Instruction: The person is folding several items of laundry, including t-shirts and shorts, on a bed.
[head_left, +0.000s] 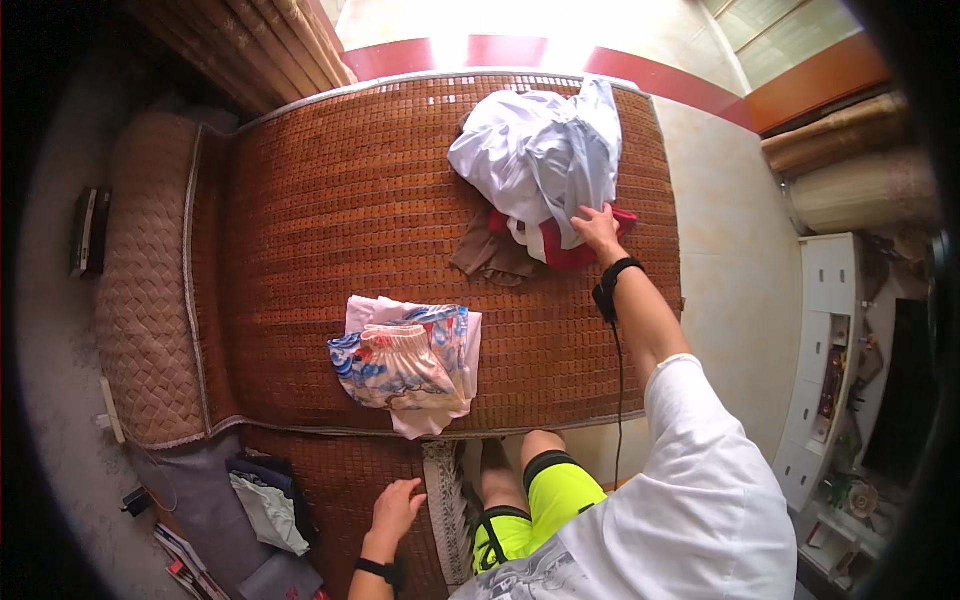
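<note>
My right hand (598, 227) reaches out to a loose heap of clothes and touches it. Its fingers rest at the lower edge of a crumpled white garment (536, 154), beside red-and-white cloth (562, 244). Whether they grip the fabric is hard to tell. Brown cloth (495, 251) sticks out from under the heap. Nearer to me lies a small stack: folded patterned shorts (409, 360) with a gathered waistband, on top of pale pink clothing (474, 352). My left hand (396, 510) hovers at the lower left, empty, fingers slightly curled and apart.
Both piles lie on a brown tile mat (315, 225) covering a sofa seat. A quilted backrest (150, 300) borders it on the left. More folded clothes (270, 502) lie at lower left. A black cable (619, 405) hangs from my right wrist. White cabinets (814, 360) stand at right.
</note>
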